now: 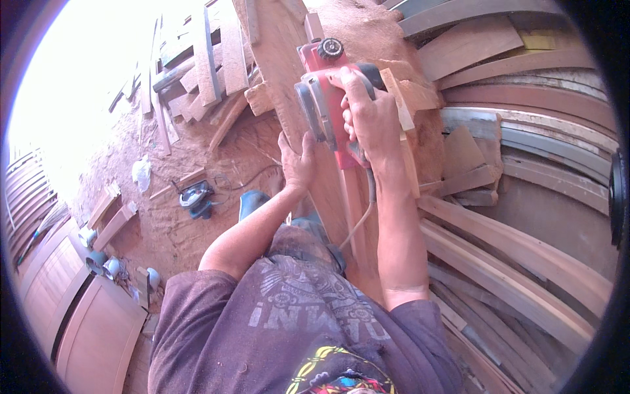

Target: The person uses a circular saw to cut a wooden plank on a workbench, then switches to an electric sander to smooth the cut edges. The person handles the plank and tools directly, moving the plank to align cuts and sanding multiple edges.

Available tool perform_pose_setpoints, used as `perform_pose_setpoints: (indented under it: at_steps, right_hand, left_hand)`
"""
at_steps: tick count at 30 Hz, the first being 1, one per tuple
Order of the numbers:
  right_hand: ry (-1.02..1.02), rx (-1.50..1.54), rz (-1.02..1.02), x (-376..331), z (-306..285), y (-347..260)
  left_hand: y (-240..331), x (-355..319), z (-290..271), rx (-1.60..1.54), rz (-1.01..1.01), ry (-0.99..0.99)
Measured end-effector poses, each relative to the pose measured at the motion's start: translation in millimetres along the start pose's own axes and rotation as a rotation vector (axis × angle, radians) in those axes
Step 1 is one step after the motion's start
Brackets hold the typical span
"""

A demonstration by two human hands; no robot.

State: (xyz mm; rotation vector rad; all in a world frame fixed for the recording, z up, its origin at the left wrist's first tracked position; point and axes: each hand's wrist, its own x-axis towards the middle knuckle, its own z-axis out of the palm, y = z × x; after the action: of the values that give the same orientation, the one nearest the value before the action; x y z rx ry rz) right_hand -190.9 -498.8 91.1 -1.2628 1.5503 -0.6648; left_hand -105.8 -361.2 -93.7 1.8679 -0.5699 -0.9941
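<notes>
My right hand (377,121) is wrapped round the rear handle of a red electric hand planer (336,111) with a black front knob. The planer sits on a narrow wooden strip (352,197), whose ends show ahead of and behind the tool. This strip lies along a wide wooden plank (279,72) used as a bench surface. My left hand (299,163) rests at the left edge of the plank beside the planer, thumb and fingers apart. A power cord (372,187) leads back from the planer under my right forearm. The planer's underside is hidden.
Stacked boards and curved timber (525,98) fill the right side, with long beams (505,236) nearer me. Offcuts (210,59) lie at the far left. Another power tool (195,197) sits on the sawdust-covered floor (131,171). Wooden panels (102,328) lean at the near left.
</notes>
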Motion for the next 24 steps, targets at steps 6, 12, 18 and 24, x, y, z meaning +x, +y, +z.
perform_pose_setpoints:
  at_steps: [6,12,18,24]
  right_hand:
    - [-0.036,0.175,0.068,36,14,-29]
    - [-0.051,0.163,0.089,86,32,-49]
    - [-0.090,0.263,-0.154,161,53,-73]
    - [-0.082,0.413,-0.214,129,39,-65]
  left_hand:
    - [-8,0,2,-0.014,-0.013,-0.004]
    - [-7,-3,1,-0.011,0.007,0.014]
    - [-12,-2,2,0.002,0.052,0.010]
    - [-16,4,2,0.021,0.066,0.078]
